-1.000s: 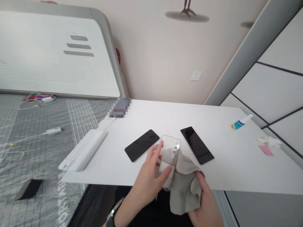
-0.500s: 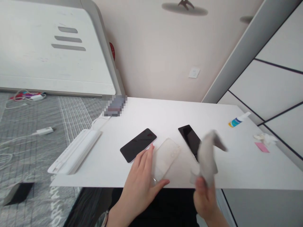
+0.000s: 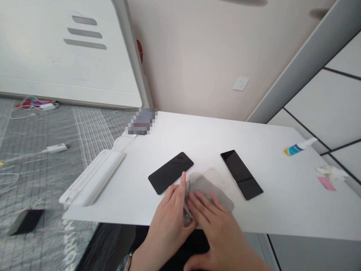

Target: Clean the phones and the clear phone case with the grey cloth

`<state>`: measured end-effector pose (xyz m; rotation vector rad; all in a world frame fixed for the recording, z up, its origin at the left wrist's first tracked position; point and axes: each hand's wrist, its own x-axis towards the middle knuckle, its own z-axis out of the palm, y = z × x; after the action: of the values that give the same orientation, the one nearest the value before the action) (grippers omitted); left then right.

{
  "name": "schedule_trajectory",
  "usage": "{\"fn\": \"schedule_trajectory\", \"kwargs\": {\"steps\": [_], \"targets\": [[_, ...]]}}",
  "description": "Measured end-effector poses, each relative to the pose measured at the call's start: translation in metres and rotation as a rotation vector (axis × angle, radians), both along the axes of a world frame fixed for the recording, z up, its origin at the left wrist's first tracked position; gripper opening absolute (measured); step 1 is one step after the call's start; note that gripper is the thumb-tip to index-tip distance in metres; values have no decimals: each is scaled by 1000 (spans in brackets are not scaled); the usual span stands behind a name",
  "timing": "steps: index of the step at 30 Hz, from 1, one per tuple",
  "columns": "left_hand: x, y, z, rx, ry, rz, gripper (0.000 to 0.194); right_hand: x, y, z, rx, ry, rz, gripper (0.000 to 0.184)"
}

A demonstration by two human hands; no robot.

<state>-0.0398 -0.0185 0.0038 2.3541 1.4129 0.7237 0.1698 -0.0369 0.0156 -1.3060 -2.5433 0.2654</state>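
A clear phone case (image 3: 216, 176) lies near the table's front edge, mostly covered by a crumpled grey cloth (image 3: 222, 195). My left hand (image 3: 170, 216) is closed along the case's left side, with its index finger pointing up and the thumb near the front edge. With fingers lengthwise over it, my right hand (image 3: 218, 229) holds the cloth down against the case. Just beyond my left hand is a dark-screened phone (image 3: 170, 173). Another black phone (image 3: 241, 175) lies to the right of the cloth, apart from both hands.
On the white table (image 3: 191, 131) are a long white device (image 3: 93, 177) at left and a blurred-out item (image 3: 142, 121) at the back corner. A small spray bottle (image 3: 299, 146), crumpled tissue (image 3: 331, 172) and pink slip (image 3: 326, 183) lie at right. A bed with cables adjoins the left.
My right hand has brought the grey cloth left and down onto the phone case. My left hand stays by the case. The view has shifted slightly, and the right phone is now uncovered.
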Motion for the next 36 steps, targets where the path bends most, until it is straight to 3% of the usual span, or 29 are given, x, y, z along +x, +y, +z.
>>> {"fn": "schedule_trajectory", "kwargs": {"steps": [2,5,7,10,12,14,17,20,24,27,30,36], "targets": [[-2,-1,-2,10,-21,-7,115,-4,1,2,-32,5,19,88],[-4,-3,-5,36,-51,-1,115,-12,2,0,30,31,-145,83],[-4,-3,-4,-11,-83,8,117,-19,0,-2,16,116,-59,91],[-5,-2,1,-97,-102,5,120,-21,-1,4,-149,218,101,89],[-7,-2,5,-142,-71,-35,119,-9,5,17,-230,284,107,77],[-14,-3,11,-165,-7,-99,115,13,17,33,-208,379,82,56],[-27,-4,25,-75,131,-162,102,52,43,50,-160,424,-73,32],[-35,-4,45,72,274,-229,82,79,69,55,-297,297,-90,47],[-29,1,59,96,439,-512,72,81,92,50,-475,215,211,89],[-22,5,55,29,509,-638,80,72,101,50,-471,154,336,83],[-26,8,54,-20,531,-659,88,70,109,51,-439,108,391,73],[-23,24,72,-190,568,-753,91,73,116,47,-402,131,436,66]]}}
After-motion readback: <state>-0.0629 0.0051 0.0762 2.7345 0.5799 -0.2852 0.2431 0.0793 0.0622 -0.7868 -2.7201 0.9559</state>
